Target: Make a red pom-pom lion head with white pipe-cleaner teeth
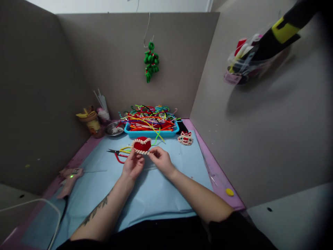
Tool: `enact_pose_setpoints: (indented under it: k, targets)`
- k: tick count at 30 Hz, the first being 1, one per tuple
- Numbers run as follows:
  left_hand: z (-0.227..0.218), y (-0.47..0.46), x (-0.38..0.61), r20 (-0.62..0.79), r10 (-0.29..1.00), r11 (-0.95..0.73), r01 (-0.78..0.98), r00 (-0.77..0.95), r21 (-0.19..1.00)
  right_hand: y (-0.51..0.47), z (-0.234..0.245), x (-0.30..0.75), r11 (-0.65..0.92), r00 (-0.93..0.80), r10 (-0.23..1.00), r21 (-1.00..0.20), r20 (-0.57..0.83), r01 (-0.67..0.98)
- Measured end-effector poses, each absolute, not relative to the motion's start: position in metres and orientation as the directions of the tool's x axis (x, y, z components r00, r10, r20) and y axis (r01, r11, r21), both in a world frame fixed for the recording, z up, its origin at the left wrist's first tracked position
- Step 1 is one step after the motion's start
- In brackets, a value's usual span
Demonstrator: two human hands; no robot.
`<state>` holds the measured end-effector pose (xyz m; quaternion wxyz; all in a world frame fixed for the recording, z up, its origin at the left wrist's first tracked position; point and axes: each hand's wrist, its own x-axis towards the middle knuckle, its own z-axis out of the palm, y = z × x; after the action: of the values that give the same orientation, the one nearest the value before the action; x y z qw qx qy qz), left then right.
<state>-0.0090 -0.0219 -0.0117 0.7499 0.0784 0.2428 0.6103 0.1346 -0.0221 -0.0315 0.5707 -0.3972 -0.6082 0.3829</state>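
Observation:
Above the blue sheet I hold a red craft piece (pixel 142 145) edged with a twisted cream pipe cleaner. My left hand (pixel 133 165) grips its lower left edge between thumb and fingers. At the lower right, my right hand (pixel 162 160) pinches the cream pipe cleaner edging (pixel 143 152). Just left of the piece lie scissors (pixel 118 151) with black blades and yellow and red handles, partly hidden by my left hand. A small cream-and-red pipe cleaner face (pixel 185 138) rests farther right.
A blue tray (pixel 152 134) heaped with coloured pipe cleaners stands behind. At left are a glue gun (pixel 70 177), a metal dish (pixel 115 128) and a tool cup (pixel 91 122). A yellow cap (pixel 229 192) lies right. Grey partitions (pixel 125 62) enclose the table; a green ornament (pixel 151 62) hangs.

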Motion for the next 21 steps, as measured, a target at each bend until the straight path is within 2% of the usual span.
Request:
enact_pose_setpoints:
  k: [6,9,11,17,21]
  targets:
    - [-0.008,-0.026,-0.009,-0.248,0.946,0.283,-0.903,0.209,0.322,-0.012,-0.035,0.137,0.263,-0.035,0.962,-0.951,0.272,-0.162]
    - [-0.009,-0.025,-0.009,-0.253,0.943,0.298,-0.887,0.217,0.353,-0.01,-0.033,0.142,0.245,-0.027,0.967,-0.951,0.255,-0.19]
    - [-0.01,-0.024,-0.008,-0.273,0.939,0.305,-0.875,0.21,0.376,-0.009,-0.03,0.147,0.254,-0.018,0.965,-0.949,0.261,-0.185]
    - [-0.012,-0.021,-0.004,-0.305,0.933,0.294,-0.891,0.19,0.345,-0.014,-0.028,0.153,0.359,0.012,0.933,-0.929,0.359,-0.094]
    - [-0.016,-0.019,-0.003,-0.324,0.942,0.236,-0.86,0.088,0.452,-0.021,-0.033,0.149,0.406,-0.093,0.909,-0.914,0.407,-0.028]
